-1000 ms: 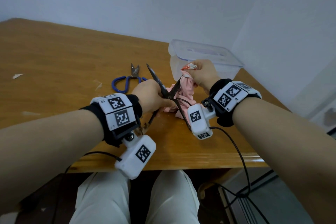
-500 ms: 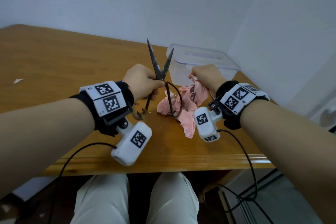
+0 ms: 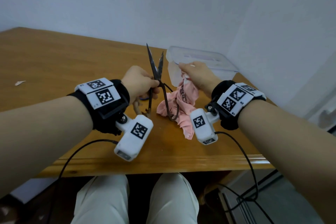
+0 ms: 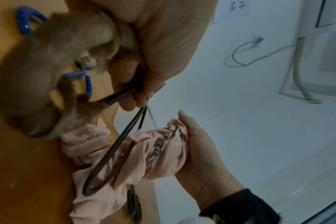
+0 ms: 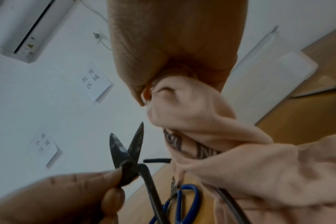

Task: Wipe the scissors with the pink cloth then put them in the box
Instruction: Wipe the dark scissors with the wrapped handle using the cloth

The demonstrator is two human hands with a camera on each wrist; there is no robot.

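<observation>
The wooden table (image 3: 54, 63) fills the scene, and everything is placed off it. At its far right corner sits the clear plastic box (image 3: 214, 63), lid on as far as the head view shows. In front of the box the pink cloth (image 3: 183, 107) lies bunched on the table, its top end lifted clear. The right hand (image 3: 196, 76) has that top end, fingers curled tight round a gathered wad of cloth just in front of the box wall.

Left of the cloth, the left hand (image 3: 140, 82) pinches the dark scissors (image 3: 157, 67) at the pivot, thumb and fingers closed on the metal. The scissors stand nearly upright above the table, long axis vertical, points up and leaning a touch away toward the back wall. The blades are parted in a narrow V. The long loop handles hang down from the pivot; one loop drops in front of the cloth, its end near the tabletop, the other runs down behind the left hand.

Behind the left hand, flat on the table, a second pair of blue-handled scissors (image 5: 184, 201) lies mostly hidden. Far off at the table's left edge, a small pale scrap (image 3: 19, 83).
</observation>
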